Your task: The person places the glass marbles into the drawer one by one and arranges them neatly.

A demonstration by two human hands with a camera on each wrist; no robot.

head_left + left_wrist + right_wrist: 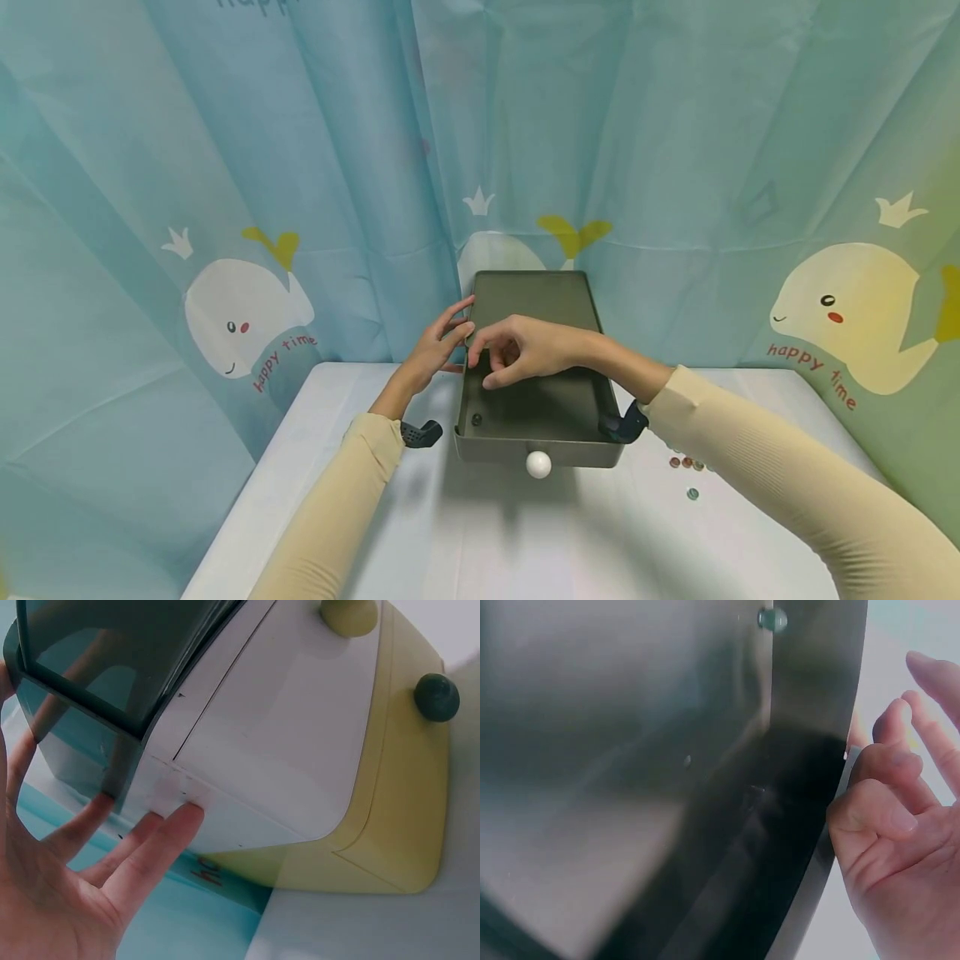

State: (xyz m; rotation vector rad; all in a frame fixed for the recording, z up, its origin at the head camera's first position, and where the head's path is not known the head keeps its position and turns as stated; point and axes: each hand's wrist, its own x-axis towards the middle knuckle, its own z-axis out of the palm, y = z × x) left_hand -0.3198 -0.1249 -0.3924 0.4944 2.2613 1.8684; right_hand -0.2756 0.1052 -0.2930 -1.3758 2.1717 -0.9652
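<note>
A drawer with dark grey sides and a white knob stands pulled out of a small cabinet. My left hand is at the cabinet's left side. In the left wrist view its spread fingers rest against the white side panel, beside a dark section. Over the drawer's left part hovers my right hand, with several fingers curled in the right wrist view and nothing visible between them. A small glass marble lies in the drawer's near left corner; the right wrist view shows a greenish marble.
On the white table, several small glass marbles lie to the right, partly behind the right sleeve. A green marble sits just in front of them. Lower sections show a yellow knob and a dark green knob. A whale-print curtain hangs behind.
</note>
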